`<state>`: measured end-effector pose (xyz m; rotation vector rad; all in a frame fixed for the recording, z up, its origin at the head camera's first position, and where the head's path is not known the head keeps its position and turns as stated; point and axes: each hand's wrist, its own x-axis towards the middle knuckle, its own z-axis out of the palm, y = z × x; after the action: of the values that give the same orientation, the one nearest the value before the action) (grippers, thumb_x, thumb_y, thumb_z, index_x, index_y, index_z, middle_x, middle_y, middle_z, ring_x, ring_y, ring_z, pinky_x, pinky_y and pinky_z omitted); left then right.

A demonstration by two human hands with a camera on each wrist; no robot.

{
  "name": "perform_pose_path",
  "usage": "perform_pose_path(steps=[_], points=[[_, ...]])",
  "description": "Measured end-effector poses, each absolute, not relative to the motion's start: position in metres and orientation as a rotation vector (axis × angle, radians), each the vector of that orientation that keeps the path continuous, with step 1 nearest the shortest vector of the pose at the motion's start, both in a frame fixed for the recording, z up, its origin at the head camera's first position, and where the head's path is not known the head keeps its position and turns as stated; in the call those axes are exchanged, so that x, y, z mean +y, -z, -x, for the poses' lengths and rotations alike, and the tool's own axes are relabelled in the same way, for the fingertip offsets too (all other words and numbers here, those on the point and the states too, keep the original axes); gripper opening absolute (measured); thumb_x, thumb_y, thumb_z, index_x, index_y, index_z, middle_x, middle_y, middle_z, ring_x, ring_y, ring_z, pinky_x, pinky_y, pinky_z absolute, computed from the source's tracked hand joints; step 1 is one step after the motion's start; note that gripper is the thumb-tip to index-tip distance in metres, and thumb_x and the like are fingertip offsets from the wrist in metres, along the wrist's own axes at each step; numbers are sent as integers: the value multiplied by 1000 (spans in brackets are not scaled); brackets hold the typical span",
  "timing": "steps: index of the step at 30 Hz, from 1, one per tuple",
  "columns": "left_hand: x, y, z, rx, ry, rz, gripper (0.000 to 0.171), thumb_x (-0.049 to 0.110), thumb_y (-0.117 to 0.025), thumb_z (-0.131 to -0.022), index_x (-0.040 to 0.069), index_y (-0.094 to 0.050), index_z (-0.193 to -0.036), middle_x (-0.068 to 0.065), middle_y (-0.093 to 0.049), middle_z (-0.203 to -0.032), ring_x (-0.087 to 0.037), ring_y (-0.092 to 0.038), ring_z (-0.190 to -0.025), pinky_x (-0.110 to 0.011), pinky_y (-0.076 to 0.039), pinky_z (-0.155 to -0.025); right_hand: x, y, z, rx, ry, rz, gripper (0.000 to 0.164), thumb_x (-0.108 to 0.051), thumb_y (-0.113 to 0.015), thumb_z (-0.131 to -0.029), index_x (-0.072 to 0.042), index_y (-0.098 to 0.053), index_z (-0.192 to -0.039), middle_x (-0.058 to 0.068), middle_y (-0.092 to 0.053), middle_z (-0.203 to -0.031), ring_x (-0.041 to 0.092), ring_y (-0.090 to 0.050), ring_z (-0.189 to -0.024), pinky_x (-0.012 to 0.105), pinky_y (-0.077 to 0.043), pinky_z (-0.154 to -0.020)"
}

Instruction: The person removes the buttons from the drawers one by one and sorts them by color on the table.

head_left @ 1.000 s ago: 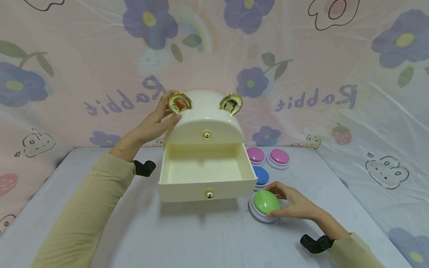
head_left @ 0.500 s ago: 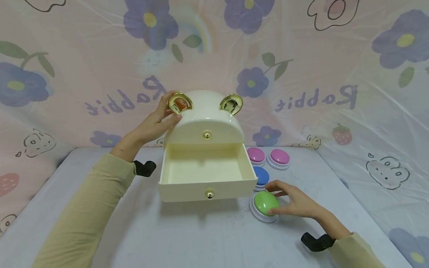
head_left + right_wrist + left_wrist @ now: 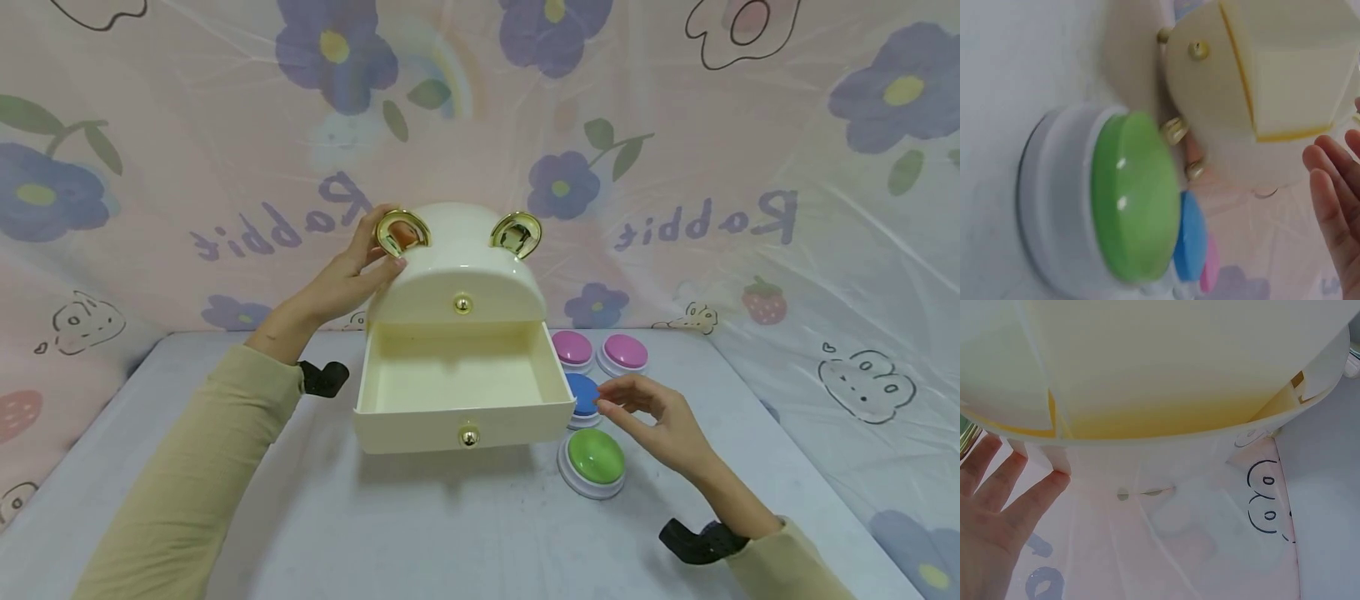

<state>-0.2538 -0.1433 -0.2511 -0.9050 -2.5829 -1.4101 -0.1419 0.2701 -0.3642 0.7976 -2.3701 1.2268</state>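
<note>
A cream drawer box (image 3: pixel 465 242) with two gold ears stands on the table, its lower drawer (image 3: pixel 457 429) pulled out with nothing inside. My left hand (image 3: pixel 348 271) grips its upper left side by the ear, thumb in front and fingers behind; the fingertips meet the box's back edge (image 3: pixel 1166 439) in the left wrist view. To the drawer's right hovers my right hand (image 3: pixel 660 417), fingers loosely bent, holding nothing. Its fingertips overlap the edge of a blue push button (image 3: pixel 583 393); contact is unclear. A green push button (image 3: pixel 596 456) on a white base sits nearer me.
Two pink push buttons (image 3: pixel 572 347) stand behind the blue one, right of the box. The white-covered table (image 3: pixel 315 517) meets a printed curtain (image 3: pixel 465 108) at the back. Black camera mounts (image 3: pixel 701 542) stick out from both wrists.
My right hand has let go of the green button and moved up and away toward the blue one. The green button stays in place. My left hand and the box have not moved.
</note>
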Motion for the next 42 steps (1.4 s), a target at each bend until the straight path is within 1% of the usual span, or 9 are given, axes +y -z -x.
perform_pose_path(steps=[7, 11, 14, 20, 24, 29, 34, 37, 42], points=[[-144, 252, 253, -2591, 1416, 895, 65, 26, -47, -101, 37, -4, -149, -12, -16, -158, -40, -22, -143, -67, -20, -109, 249, 350, 137, -2131, -1463, -858, 25, 16, -59, -84, 10, -58, -108, -2, -69, -88, 11, -66, -68, 23, -51, -49], [-143, 251, 252, -2588, 1420, 895, 65, 26, -47, -101, 37, -4, -149, -12, -17, -157, -40, -22, -143, -67, -20, -109, 236, 346, 134, -2027, -1511, -844, 21, 15, -58, -86, 13, -56, -106, -6, -68, -85, 11, -65, -60, 22, -48, -43], [-143, 250, 251, -2588, 1418, 896, 65, 25, -47, -101, 37, -4, -149, -13, -17, -157, -40, -22, -143, -67, -19, -109, 226, 345, 134, -1927, -1486, -835, 20, 16, -58, -84, 15, -56, -103, -7, -69, -82, 8, -64, -56, 20, -47, -42], [-143, 249, 250, -2593, 1410, 892, 68, 24, -47, -101, 38, -2, -150, -12, -18, -157, -39, -22, -144, -66, -16, -111, 201, 347, 139, -1628, -1340, -868, 13, 14, -58, -79, 19, -56, -91, 6, -67, -73, 8, -60, -50, 16, -47, -44], [-143, 249, 249, -2586, 1408, 896, 70, 23, -47, -101, 37, -1, -150, -12, -19, -157, -39, -23, -143, -66, -16, -111, 185, 348, 141, -1511, -1307, -897, 15, 8, -59, -82, 21, -53, -86, 12, -64, -69, 9, -59, -48, 15, -47, -44], [-144, 249, 249, -2595, 1397, 882, 70, 24, -47, -101, 38, 0, -150, -12, -19, -157, -39, -23, -143, -66, -16, -111, 172, 352, 140, -1487, -1277, -912, 18, 3, -60, -84, 19, -53, -86, 17, -62, -65, 10, -59, -49, 16, -49, -47], [-145, 250, 250, -2597, 1392, 882, 70, 24, -47, -101, 39, 0, -150, -11, -19, -158, -38, -23, -144, -65, -16, -112, 160, 358, 142, -1416, -1212, -943, 28, -6, -63, -88, 19, -52, -83, 18, -60, -65, 12, -58, -49, 17, -51, -51], [-145, 250, 251, -2590, 1392, 890, 69, 24, -47, -101, 38, -1, -150, -11, -19, -157, -39, -23, -144, -65, -16, -111, 152, 362, 144, -1364, -1166, -987, 36, -13, -63, -90, 19, -51, -79, 17, -58, -62, 13, -55, -46, 17, -50, -48], [-145, 250, 251, -2588, 1390, 896, 69, 24, -47, -101, 38, -1, -150, -11, -20, -157, -39, -23, -143, -65, -16, -112, 143, 369, 146, -1357, -1022, -1066, 35, -16, -62, -92, 14, -53, -77, 14, -57, -59, 12, -53, -43, 17, -47, -43]])
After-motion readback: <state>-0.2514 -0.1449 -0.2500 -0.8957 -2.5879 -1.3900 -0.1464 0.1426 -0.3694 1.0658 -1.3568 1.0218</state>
